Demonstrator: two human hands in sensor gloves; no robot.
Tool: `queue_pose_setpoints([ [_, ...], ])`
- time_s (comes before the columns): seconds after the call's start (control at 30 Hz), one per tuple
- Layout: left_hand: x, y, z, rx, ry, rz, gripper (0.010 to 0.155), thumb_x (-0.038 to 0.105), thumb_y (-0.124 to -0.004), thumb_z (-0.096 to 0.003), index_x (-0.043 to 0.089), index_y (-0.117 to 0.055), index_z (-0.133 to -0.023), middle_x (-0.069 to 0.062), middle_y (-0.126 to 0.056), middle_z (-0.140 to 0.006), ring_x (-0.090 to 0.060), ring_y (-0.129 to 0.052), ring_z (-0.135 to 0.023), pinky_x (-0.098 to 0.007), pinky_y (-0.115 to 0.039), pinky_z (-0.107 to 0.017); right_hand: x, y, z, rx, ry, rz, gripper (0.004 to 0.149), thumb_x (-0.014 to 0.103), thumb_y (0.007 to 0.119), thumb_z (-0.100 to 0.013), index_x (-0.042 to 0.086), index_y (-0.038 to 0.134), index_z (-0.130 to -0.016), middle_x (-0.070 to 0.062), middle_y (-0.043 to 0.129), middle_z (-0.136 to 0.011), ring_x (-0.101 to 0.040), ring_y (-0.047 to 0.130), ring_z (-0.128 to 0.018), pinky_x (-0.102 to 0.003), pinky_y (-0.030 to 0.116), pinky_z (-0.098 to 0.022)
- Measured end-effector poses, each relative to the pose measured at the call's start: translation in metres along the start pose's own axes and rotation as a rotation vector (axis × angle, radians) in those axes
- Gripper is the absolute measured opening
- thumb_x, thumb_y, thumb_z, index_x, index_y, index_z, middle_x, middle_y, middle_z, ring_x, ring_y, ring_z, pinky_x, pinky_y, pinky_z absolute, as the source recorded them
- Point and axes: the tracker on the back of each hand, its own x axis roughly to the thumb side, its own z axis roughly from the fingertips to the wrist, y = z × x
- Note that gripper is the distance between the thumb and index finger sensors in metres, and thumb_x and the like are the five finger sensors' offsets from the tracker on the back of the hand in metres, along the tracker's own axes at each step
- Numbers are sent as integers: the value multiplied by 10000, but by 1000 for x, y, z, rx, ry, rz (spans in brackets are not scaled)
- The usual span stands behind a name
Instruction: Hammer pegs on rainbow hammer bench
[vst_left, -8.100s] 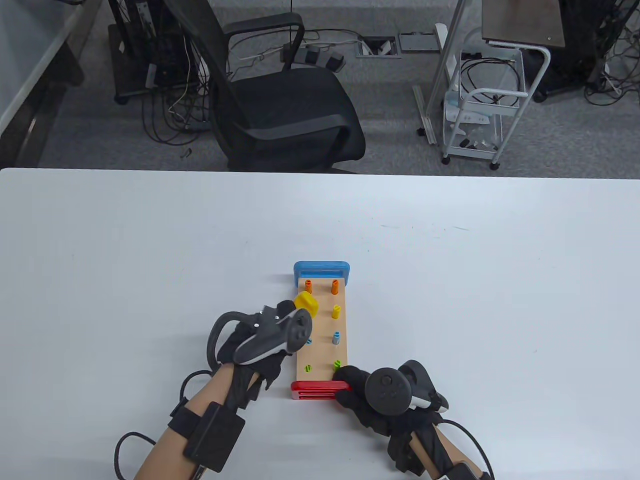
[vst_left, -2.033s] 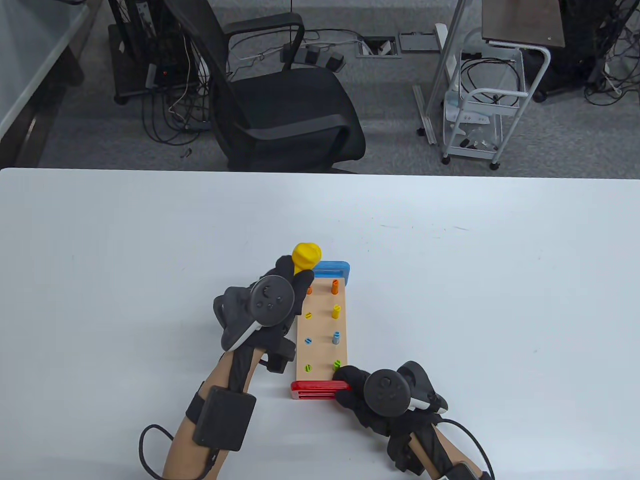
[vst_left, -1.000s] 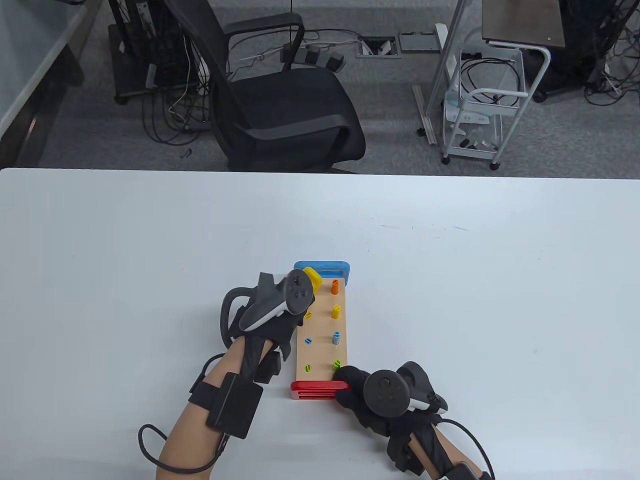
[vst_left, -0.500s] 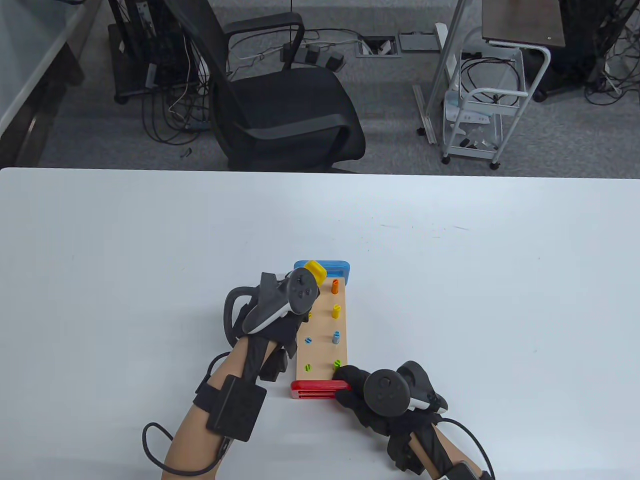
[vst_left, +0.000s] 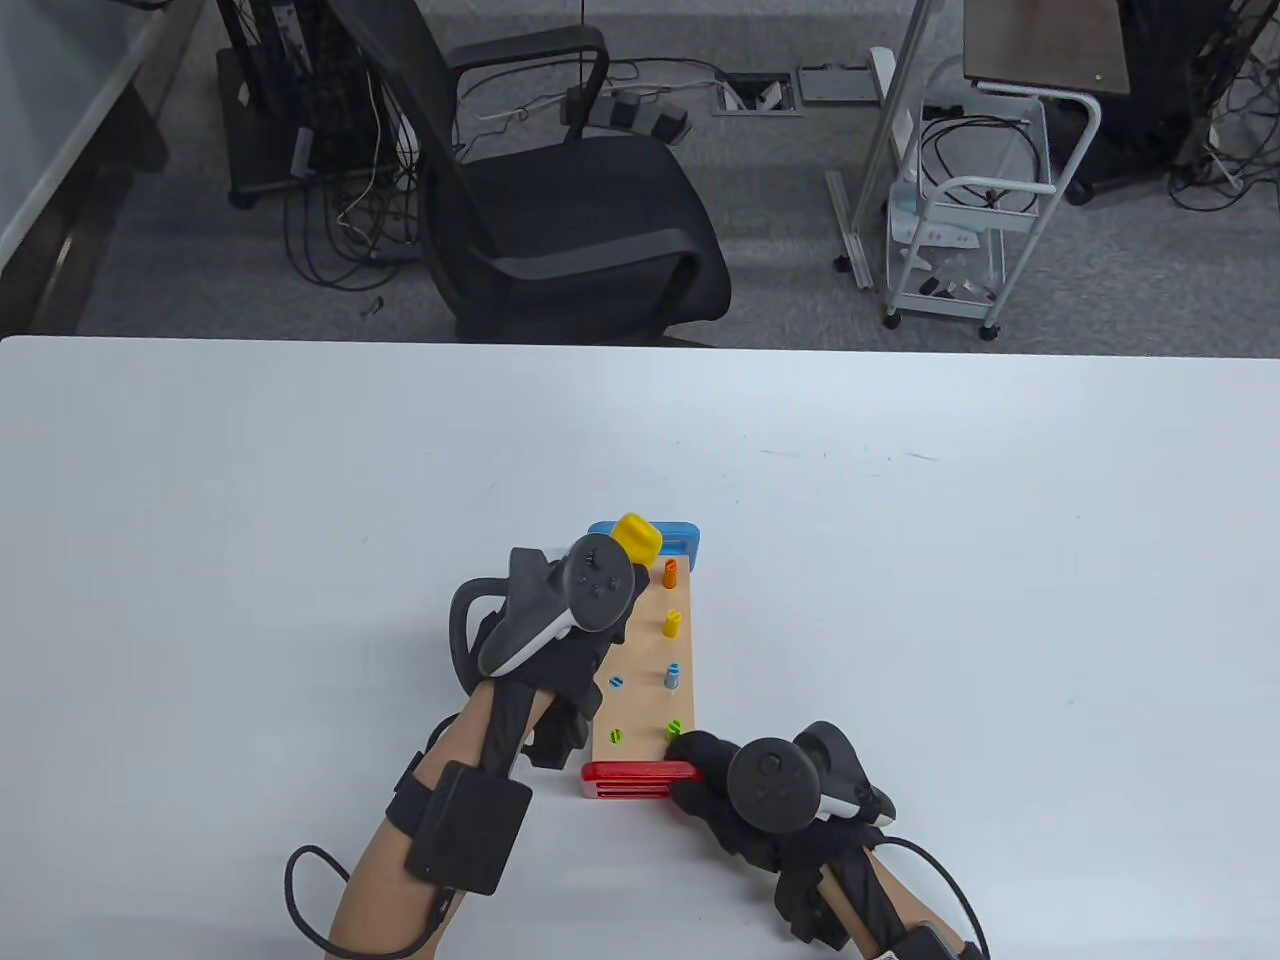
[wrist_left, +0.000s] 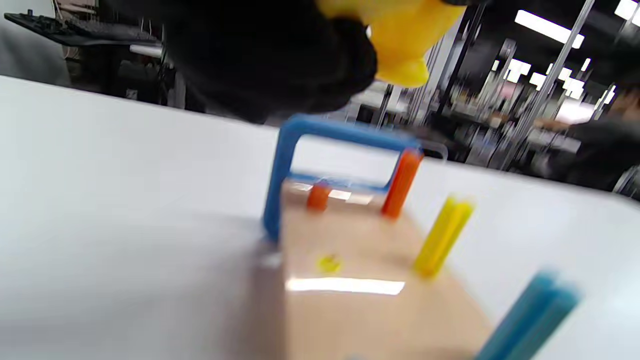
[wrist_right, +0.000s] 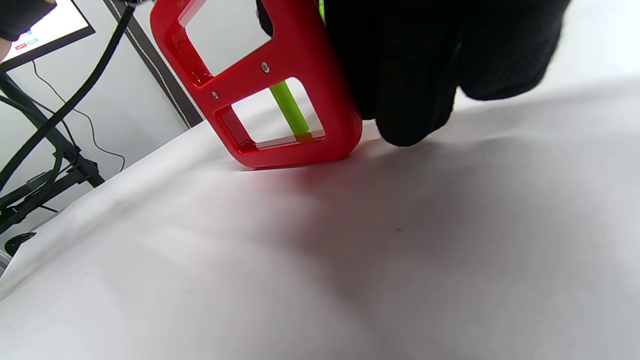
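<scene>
My left hand (vst_left: 560, 640) is closed around a toy hammer with a yellow plastic head (vst_left: 637, 537), which is up in the air over the far end of the wooden peg bench (vst_left: 645, 655) on the white table (vst_left: 250, 500). A tall orange peg (vst_left: 670, 573) sticks up just beside it. My right hand (vst_left: 745, 790) grips the bench's red plastic end (vst_left: 625, 778), next to a green peg (vst_left: 675, 727).

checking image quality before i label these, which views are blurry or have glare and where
Table view: sharp and evenly lit, the yellow plastic hammer head crisp. Left wrist view: soft throughout, the blue peg smeared, a glare stripe on the wooden bench top. Right wrist view: the red plastic end frame is sharp, with a soft shadow on the white table.
</scene>
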Motion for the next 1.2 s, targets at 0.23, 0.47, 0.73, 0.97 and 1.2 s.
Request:
queue_pose_setpoints([
  [0.23, -22, -57, -28, -441, 185, -299, 664, 583, -489, -591, 98, -628, -1023, -42, -989, -652, -173, -1044, -287, -259, -893, -208, 0, 0, 0, -4, 1, 6, 613, 445, 392, -576, 98, 414, -1081, -316, 720, -1032, -495, 836, -787, -671, 684, -584],
  [0.47, -22, -2, -3, -21, 48, 43, 670, 568, -543, -594, 64, -690, -1009, -95, -1011, -610, -222, -1036, -246, -290, -877, -173, 0, 0, 0, -2, -2, 2, 614, 447, 393, -574, 99, 413, -1079, -314, 719, -1031, -493, 835, -788, -670, 683, -585],
  [0.73, -38, -6, 19, 2, 35, 80, 674, 568, -531, -594, 62, -678, -1016, -95, -1009, -626, -213, -1048, -266, -289, -888, -184, 0, 0, 0, -1, -2, 3, 614, 446, 392, -574, 98, 411, -1080, -315, 719, -1031, -493, 835, -788, -671, 683, -584],
  [0.97, -58, -41, 52, -23, 48, 132, 678, 566, -525, -592, 59, -671, -1018, -99, -1007, -637, -218, -1053, -278, -291, -894, -191, 0, 0, 0, 0, -2, 2, 615, 447, 392, -575, 95, 410, -1080, -316, 714, -1033, -495, 834, -788, -670, 685, -582],
  [1.2, -53, -56, 79, -47, 17, 178, 681, 563, -518, -594, 61, -652, -1033, -108, -999, -667, -230, -1062, -320, -299, -905, -217, 0, 0, 0, 1, 1, -7, 621, 453, 393, -583, 84, 406, -1083, -331, 707, -1032, -495, 831, -791, -664, 689, -582],
])
